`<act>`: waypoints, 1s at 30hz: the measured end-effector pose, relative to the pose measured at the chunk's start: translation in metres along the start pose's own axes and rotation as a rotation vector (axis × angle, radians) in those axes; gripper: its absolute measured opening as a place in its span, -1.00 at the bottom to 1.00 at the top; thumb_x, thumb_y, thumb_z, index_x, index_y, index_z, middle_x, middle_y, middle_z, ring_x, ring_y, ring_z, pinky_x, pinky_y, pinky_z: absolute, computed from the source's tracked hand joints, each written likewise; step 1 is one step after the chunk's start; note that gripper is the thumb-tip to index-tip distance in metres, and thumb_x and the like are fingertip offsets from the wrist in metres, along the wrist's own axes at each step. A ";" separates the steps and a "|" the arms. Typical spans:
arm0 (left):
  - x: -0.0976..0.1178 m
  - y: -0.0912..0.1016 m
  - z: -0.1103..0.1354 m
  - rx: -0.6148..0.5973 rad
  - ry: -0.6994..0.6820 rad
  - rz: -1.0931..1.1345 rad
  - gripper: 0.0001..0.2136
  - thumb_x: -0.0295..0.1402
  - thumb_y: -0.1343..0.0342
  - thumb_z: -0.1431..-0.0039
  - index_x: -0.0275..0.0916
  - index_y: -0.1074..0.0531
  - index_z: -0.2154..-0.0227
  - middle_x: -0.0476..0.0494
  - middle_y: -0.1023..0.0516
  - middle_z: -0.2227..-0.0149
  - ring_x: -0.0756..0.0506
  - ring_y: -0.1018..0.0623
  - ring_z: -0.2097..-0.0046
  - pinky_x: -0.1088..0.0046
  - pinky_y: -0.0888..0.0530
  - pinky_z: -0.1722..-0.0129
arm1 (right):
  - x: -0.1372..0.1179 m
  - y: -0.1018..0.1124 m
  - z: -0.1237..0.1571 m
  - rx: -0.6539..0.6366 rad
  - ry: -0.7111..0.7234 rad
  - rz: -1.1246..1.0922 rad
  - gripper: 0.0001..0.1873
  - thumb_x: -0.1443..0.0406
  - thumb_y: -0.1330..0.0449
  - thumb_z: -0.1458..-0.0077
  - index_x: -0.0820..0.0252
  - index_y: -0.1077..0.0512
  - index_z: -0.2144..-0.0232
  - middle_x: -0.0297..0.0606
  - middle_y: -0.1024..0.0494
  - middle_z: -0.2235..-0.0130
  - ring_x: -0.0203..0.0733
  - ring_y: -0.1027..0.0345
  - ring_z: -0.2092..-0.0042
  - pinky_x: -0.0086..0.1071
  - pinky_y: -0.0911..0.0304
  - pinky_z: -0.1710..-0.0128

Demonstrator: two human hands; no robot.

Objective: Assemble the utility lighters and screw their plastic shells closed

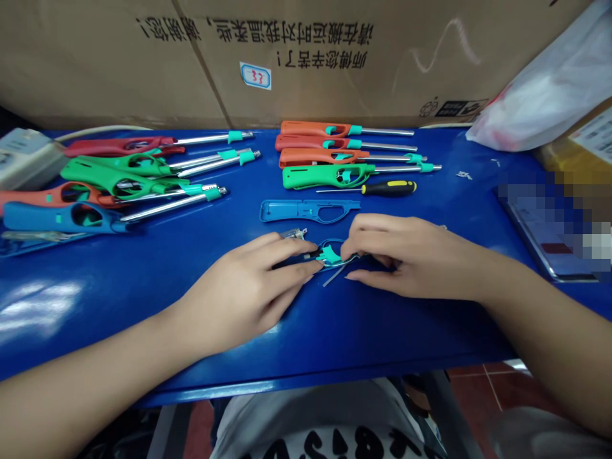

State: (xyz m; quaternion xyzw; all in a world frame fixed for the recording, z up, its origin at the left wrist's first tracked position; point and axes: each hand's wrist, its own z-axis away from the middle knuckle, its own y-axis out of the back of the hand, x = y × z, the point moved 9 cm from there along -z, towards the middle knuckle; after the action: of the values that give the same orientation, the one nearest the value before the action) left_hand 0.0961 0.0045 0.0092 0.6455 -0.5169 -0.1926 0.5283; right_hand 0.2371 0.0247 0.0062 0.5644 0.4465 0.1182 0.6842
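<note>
Turquoise plastic is showing between my two bare hands near the front middle of a glossy blue worktop (363,344). My left hand (248,280) is resting its fingertips at the left end of a turquoise trigger (329,256), while my right hand (401,255) is curling its thumb and fingers at the right end; whether either is truly gripping, I cannot tell. Around the trigger, a blue casing (329,240) is lying mostly hidden by my fingers, and a thin clear strip (335,275) is slanting just below. A clear part with a metal tip (294,234) is sitting beside my left fingers. Just beyond, a blue half-shell (303,211) is lying below a black-and-yellow screwdriver (389,188) and a green lighter (329,176). Behind everything, a cardboard box (325,95) is standing, its printing upside down.
</note>
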 end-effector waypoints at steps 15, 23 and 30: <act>-0.050 0.032 -0.006 0.042 0.316 -0.052 -0.79 -0.21 -0.19 -0.33 -0.25 -0.59 0.19 -0.15 -0.63 0.20 -0.15 -0.57 0.16 0.27 -0.48 0.11 | -0.002 -0.005 -0.003 0.092 0.013 0.130 -0.89 0.26 -0.12 -0.37 0.12 -0.45 0.19 -0.36 -0.55 0.18 -0.32 -0.43 0.27 -0.39 -0.10 0.41; -0.071 0.019 0.002 -0.039 0.476 0.110 -0.80 -0.22 -0.20 -0.31 -0.27 -0.55 0.23 -0.10 -0.57 0.26 -0.06 -0.53 0.27 0.42 -0.44 0.26 | -0.009 -0.010 -0.004 0.148 0.036 0.044 -0.88 0.28 -0.15 -0.35 0.09 -0.50 0.19 -0.32 -0.52 0.07 -0.33 -0.44 0.24 -0.41 -0.22 0.33; -0.052 0.007 0.005 -0.159 0.631 0.657 -0.75 -0.15 -0.12 -0.37 -0.21 -0.58 0.17 -0.03 -0.66 0.30 -0.02 -0.58 0.31 0.51 -0.50 0.29 | -0.001 0.000 -0.008 0.237 -0.021 -0.230 -0.94 0.34 -0.21 -0.30 0.16 -0.51 0.22 -0.36 -0.52 0.27 -0.46 -0.21 0.47 -0.50 -0.18 0.45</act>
State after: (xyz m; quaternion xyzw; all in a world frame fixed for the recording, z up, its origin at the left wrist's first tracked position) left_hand 0.0683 0.0485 -0.0017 0.4319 -0.4916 0.1522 0.7406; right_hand 0.2306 0.0289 0.0070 0.5873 0.5119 -0.0203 0.6266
